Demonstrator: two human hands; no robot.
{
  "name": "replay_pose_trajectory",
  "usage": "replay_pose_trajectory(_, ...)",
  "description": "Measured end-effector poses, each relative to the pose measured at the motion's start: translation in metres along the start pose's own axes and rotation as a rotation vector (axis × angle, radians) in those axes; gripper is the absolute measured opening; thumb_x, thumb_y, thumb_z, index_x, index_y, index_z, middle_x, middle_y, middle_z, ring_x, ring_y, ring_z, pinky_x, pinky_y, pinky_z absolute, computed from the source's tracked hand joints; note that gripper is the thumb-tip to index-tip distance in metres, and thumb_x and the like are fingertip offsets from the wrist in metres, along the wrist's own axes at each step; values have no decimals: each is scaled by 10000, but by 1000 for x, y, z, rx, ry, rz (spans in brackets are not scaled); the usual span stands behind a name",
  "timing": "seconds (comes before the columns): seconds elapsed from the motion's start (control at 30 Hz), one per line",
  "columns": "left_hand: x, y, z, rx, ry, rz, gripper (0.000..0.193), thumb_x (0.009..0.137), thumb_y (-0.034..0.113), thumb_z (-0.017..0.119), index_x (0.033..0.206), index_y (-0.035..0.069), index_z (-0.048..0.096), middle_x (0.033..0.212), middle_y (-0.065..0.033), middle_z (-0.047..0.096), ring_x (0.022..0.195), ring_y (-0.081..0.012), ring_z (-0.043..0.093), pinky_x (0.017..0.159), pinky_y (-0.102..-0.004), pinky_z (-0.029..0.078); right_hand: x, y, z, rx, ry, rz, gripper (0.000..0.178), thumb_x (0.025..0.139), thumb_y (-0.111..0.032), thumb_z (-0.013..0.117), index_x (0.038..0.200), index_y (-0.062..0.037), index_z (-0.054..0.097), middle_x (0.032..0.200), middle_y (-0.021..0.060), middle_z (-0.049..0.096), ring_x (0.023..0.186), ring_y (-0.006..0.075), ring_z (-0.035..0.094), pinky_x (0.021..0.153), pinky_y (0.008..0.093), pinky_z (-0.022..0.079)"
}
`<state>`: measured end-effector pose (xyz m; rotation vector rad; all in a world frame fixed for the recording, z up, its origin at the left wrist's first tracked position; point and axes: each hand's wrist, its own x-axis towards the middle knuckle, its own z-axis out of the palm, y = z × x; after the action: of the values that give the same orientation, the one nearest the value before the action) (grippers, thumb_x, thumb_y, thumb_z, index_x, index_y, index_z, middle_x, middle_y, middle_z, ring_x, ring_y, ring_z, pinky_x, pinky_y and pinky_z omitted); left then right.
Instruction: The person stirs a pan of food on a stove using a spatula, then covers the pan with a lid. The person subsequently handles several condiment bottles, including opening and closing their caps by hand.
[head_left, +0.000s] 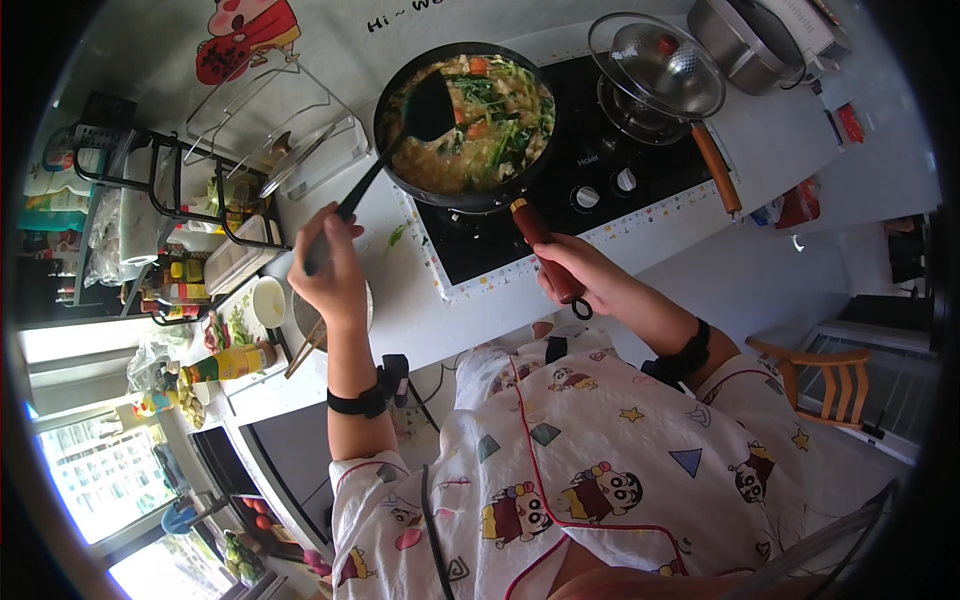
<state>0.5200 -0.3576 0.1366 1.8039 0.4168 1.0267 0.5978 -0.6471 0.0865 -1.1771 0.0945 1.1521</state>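
A dark frying pan [468,203] sits on the left part of the black gas stove [640,180]. It is filled with a brothy stew [490,115] of leafy greens, orange pieces and pale bits. My left hand [332,268] is closed around the handle of a black spatula [430,106], whose broad head is over the left side of the stew; whether it touches the food I cannot tell. With my right hand [578,272] I grip the pan's reddish-brown handle [532,222], which points toward me.
A glass lid [610,50] and a small metal pan with a wooden handle [712,165] occupy the right burner. Behind it stands a steel pot [745,50]. A black rack [165,185], a pale bowl [268,300] and chopsticks [305,348] are to my left.
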Motion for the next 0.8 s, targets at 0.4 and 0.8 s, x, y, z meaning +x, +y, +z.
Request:
replay_pose_trajectory(0.4,-17,-66,-6,-149,244,-304,271,991,203,566,1013,-52,656,732,-129,692,624,-158,646,639,-278,522,-2,4,-22,64,-9,51,303,999,-312,500,1122,-40,550,845,106,641,681,189,620,619,330,524)
replay_pose_trajectory(0.8,-25,-73,-21,-279,346,-426,282,986,213,567,1010,-57,644,833,-121,688,683,-186,660,649,-289,530,2,1,-39,129,-75,149,340,991,-349,522,1169,-60,534,963,93,661,732,207,687,643,335,577)
